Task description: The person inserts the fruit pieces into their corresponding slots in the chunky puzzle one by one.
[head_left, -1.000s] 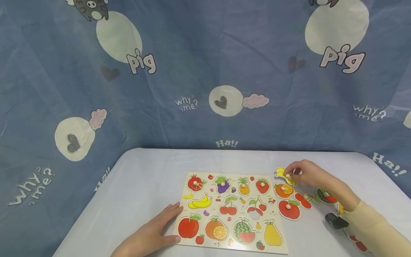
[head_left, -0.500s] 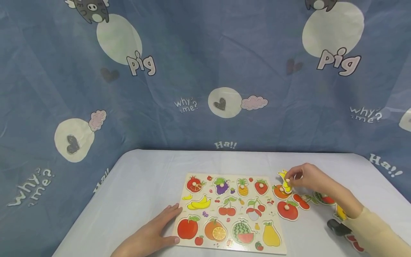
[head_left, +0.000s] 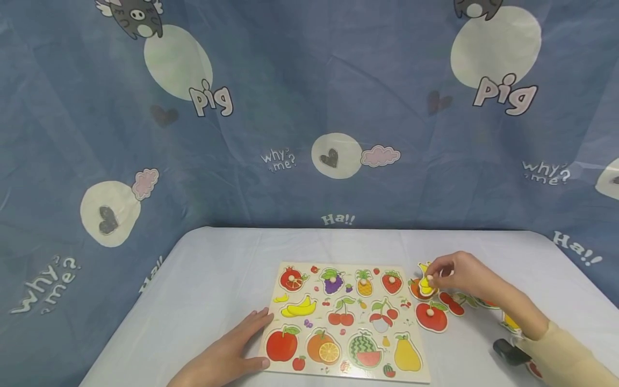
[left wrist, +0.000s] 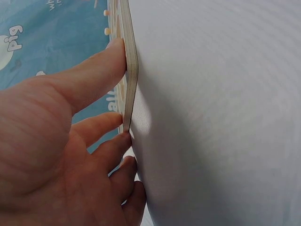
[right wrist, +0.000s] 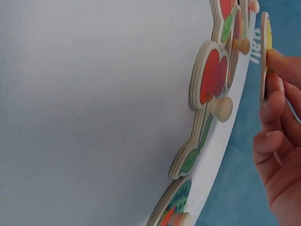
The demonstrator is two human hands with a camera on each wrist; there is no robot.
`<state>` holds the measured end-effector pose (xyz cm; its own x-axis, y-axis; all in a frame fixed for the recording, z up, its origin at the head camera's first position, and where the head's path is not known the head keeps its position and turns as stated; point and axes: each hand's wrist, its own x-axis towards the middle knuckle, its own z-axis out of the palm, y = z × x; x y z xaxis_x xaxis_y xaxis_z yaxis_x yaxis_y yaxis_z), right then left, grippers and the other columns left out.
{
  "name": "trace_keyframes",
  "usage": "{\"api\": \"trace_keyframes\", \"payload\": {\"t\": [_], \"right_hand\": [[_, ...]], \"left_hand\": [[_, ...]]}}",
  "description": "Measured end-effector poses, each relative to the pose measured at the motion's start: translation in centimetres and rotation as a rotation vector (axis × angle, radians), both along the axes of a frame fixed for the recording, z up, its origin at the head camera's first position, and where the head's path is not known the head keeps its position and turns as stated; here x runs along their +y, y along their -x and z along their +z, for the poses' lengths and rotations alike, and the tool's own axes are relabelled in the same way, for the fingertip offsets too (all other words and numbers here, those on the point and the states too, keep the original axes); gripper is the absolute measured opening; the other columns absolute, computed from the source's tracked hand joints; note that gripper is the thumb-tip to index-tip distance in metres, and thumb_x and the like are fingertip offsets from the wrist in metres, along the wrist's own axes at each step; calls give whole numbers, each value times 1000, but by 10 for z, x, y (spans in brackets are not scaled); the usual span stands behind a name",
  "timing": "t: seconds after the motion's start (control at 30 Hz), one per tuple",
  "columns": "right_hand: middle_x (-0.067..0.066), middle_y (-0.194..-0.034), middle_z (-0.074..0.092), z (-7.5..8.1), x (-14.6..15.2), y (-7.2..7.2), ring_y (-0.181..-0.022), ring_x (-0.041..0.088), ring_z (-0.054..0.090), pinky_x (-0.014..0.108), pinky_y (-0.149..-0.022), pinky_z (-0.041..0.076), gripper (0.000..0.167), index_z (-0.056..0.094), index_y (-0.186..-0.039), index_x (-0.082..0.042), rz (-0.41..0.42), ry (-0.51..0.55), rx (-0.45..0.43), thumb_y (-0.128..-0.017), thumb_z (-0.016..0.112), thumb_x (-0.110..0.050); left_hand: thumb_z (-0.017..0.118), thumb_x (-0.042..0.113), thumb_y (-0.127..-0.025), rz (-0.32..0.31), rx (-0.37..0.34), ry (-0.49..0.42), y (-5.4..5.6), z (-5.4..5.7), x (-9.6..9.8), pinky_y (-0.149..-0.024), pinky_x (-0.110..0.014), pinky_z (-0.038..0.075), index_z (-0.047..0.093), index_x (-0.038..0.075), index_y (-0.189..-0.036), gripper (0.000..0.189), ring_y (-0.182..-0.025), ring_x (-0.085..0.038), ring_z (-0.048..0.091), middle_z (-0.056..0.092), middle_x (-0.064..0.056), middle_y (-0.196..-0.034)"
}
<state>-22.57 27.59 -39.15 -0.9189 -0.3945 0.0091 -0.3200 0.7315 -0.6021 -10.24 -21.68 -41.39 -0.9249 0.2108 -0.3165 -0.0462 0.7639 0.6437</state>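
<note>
Yellow paint and pale plywood meet in the banana piece (head_left: 425,288), pinched between the right hand's (head_left: 461,271) thumb and fingertips above the white tabletop (head_left: 232,279), between the fruit puzzle board (head_left: 359,321) and the table's right edge. From the right wrist it shows almost edge-on, a thin slab clear of the surface; exactly how the fingers meet its knob is hard to make out. Overhead, it covers much of the round orange piece (head_left: 414,290). Nearby lie the red apple piece (head_left: 432,318) and the cherry piece (right wrist: 209,77), whose layered edge and rounded wooden knob show clearly. The forearm hides most of the watermelon piece (right wrist: 178,202), while the cream sleeve (head_left: 570,355) cuts across a yellow piece (head_left: 510,323) too covered to identify. Beside the cuff is a dark, smooth object (head_left: 510,352), its nature unclear. Toward the table's near edge, which falls outside the view, the flat rectangular board has knobbed shapes seated in its far row. The left hand (head_left: 231,348), fingers extended and thumb spread apart from them, touches the board's left edge near its near-left corner.
</note>
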Motion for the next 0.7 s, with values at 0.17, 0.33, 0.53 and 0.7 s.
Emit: {"api": "trace_keyframes", "payload": {"t": [0.17,0.33,0.53,0.7], "right_hand": [[-7,-75,64,1,-3,-5,-69,14,54,26,-53,47,11,74,-87,-21,-3,24,12,-82,78,-13],[-7,-75,64,1,-7,-10,-71,14,54,26,-53,47,10,74,-86,-20,-10,47,0,-81,79,-14],[-6,-75,64,-1,-11,-16,-70,13,55,25,-51,46,9,74,-86,-19,4,66,-17,-80,81,-17],[-8,-73,64,-3,-12,-17,-69,11,55,25,-54,46,10,73,-85,-20,16,60,-2,-79,81,-18]], "left_hand": [[83,42,-73,-5,-5,-12,-1,1,-1,-105,-65,33,42,25,-150,89,-142,-37,27,33,-7,-157],[83,40,-74,-16,-5,-26,-1,1,-2,-105,-65,32,41,23,-150,88,-142,-37,27,32,-8,-157],[83,41,-74,-11,-15,-30,0,-1,-2,-104,-65,33,41,25,-151,89,-141,-38,27,31,-8,-158],[83,41,-74,-11,-12,-36,0,-1,-2,-105,-65,32,40,24,-151,90,-141,-38,27,31,-9,-158]]}}
